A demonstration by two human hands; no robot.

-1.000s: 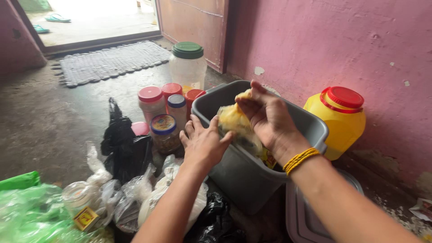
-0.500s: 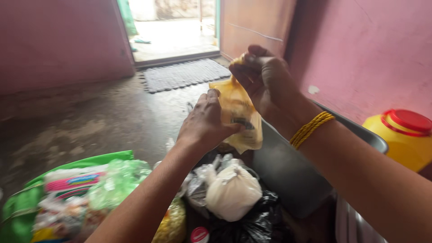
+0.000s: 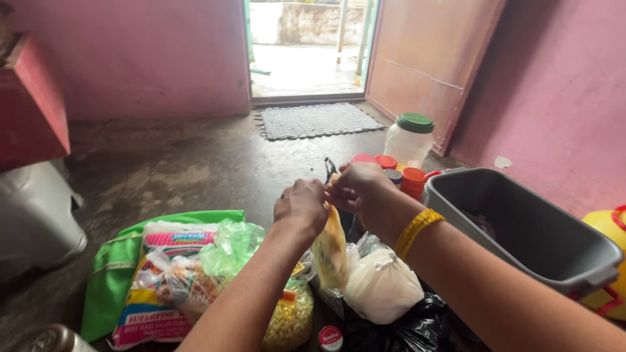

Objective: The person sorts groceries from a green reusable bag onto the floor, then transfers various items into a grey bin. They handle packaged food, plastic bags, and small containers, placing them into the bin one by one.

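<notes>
Above the pile of groceries on the floor, left hand (image 3: 301,207) and right hand (image 3: 355,188) are close together, both pinched on the top of a small yellow plastic packet (image 3: 330,251) that hangs between them. Below it sits a white tied bag (image 3: 383,287) on black plastic (image 3: 398,329). Grey tub (image 3: 521,225) stands just right; red-lidded jars (image 3: 404,176) behind the hands.

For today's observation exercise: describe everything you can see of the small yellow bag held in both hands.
The small yellow bag looks like thin, see-through plastic with yellowish contents. It hangs upright, pinched at its top by the left hand and right hand, above the white tied bag and beside the macaroni packet. Its contents are too blurred to identify.
</notes>
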